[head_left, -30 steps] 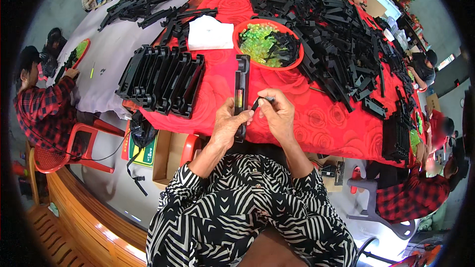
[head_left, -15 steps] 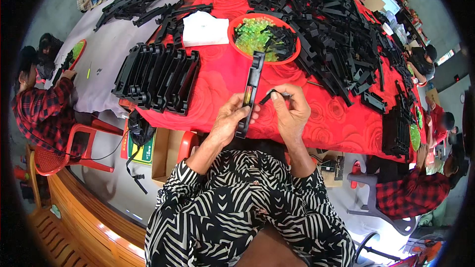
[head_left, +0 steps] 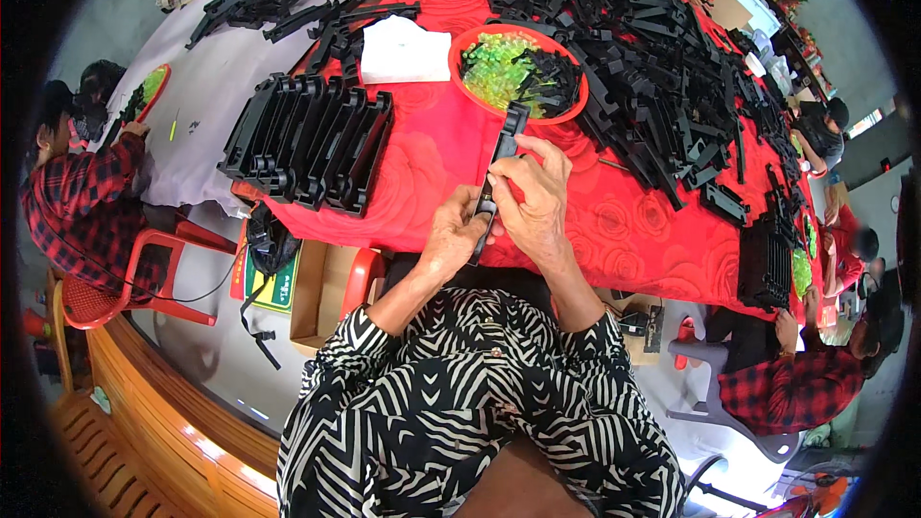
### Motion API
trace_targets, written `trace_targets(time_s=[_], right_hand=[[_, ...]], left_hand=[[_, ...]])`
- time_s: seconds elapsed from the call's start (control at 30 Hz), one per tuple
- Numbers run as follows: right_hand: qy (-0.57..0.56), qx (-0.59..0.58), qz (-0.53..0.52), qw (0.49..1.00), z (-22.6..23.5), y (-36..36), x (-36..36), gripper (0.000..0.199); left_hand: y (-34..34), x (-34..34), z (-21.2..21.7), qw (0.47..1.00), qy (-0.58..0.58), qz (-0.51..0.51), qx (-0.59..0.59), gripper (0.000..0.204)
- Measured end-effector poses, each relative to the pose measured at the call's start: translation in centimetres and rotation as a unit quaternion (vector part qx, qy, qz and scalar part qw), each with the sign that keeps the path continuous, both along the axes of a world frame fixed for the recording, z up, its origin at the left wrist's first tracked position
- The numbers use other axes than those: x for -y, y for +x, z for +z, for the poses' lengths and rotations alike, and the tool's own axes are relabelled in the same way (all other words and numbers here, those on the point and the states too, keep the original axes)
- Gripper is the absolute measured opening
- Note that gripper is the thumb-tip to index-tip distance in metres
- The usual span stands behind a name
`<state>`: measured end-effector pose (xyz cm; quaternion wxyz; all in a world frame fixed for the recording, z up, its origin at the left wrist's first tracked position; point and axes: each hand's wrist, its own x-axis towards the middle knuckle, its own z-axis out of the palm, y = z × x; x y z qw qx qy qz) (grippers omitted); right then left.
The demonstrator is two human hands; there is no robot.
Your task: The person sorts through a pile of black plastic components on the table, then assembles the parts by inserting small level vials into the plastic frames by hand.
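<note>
From my end, I have the left hand (head_left: 456, 234) wrapped around the lower part of a long black holder (head_left: 508, 134), its fingers closed firmly on it. The holder slants up over the near side of the red-covered desk (head_left: 424, 129), its far end overlapping the rim of an orange-red bowl (head_left: 582, 96) in my view. The right hand (head_left: 534, 203) has its fingers bent close together against the holder's middle; whether they pinch a small part there, I cannot tell. For this close work I judge a steady left grip matters most, with the right thumb and fingertip bearing squarely and lightly, since something thin could twist or slip. As for labels, a green packet (head_left: 278, 291) below the desk, beside an open cardboard box (head_left: 309, 290), bears pale print too small for me to read; I make out no marking on the holder.
</note>
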<state>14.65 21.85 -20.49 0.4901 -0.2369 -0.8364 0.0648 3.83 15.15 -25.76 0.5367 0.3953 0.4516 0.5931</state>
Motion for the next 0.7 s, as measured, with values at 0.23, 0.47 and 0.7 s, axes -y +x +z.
trace_targets(time_s=[0.23,0.47,0.7], right_hand=[[-0.024,0.001,0.01,1.0,-0.5,-0.5,-0.5,0.011],[-0.022,0.017,-0.01,1.0,-1.2,-0.3,-1.0,0.012],[-0.018,0.023,-0.008,1.0,-1.3,0.0,-1.1,0.012]], left_hand=[[-0.3,0.0,0.3,0.997,-0.022,0.005,0.07,0.025],[-0.5,0.0,0.5,0.995,-0.043,-0.019,0.083,0.024],[-0.4,0.2,0.8,0.994,-0.062,-0.016,0.086,0.021]])
